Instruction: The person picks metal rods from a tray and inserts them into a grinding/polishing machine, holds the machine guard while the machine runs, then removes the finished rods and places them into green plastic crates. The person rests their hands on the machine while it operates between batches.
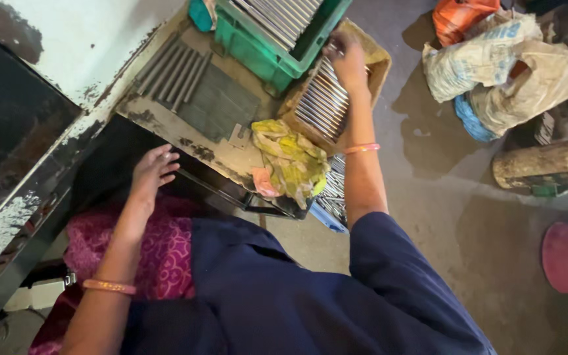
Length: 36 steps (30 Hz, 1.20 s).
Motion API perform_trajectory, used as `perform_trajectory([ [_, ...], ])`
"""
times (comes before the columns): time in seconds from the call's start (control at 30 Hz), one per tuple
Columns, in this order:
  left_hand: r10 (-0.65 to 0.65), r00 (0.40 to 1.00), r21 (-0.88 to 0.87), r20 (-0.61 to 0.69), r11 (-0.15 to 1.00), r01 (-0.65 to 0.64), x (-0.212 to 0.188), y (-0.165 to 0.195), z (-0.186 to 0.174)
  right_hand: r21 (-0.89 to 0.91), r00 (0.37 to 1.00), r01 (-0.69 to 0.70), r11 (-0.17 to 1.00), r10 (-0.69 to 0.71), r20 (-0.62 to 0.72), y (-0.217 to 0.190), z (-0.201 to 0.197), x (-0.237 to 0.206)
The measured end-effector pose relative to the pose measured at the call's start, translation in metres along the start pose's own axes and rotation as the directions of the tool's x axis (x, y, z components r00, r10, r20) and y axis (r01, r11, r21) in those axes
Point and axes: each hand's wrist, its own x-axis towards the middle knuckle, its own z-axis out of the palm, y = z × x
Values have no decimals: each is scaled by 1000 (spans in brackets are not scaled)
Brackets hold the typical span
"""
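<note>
While the dark, paint-chipped machine body [14, 125] is filling the left side, the left hand [152, 169] is hovering at the near edge of the worn metal work surface [159, 118], its fingers spread loosely apart and holding nothing. Just beyond it, a row of grey metal rods [175, 72] is lying on that surface beside a stack of flat grey strips [221, 105]. A crumpled yellow cloth [290, 161] is hanging over the surface's right edge. Farther away, a green plastic crate [264, 49] is holding more rods. To the right of the cloth, the right hand [348, 62] is reaching to the far end of a brown cardboard box of thin shiny metal rods [323, 105]; its fingers are curled together around something small, but I cannot tell what. Far right, crumpled sacks [507, 66] are lying on the floor.
</note>
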Motion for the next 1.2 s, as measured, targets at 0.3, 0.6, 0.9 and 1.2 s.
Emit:
perform_trajectory([
  [0.3,-2,996,41,89,999,-1,-2,-10,7,-477,985,-1,879,83,150,40,14,-23],
  [0.6,-8,993,28,117,1000,5,5,-16,20,-617,974,-66,785,185,131,23,20,-9],
  [0.9,1,966,48,259,999,-14,4,11,63,-556,961,77,828,87,262,43,12,-9],
  [1.2,-3,957,34,291,999,-8,-15,11,72,-543,965,165,823,-20,263,40,27,-31],
])
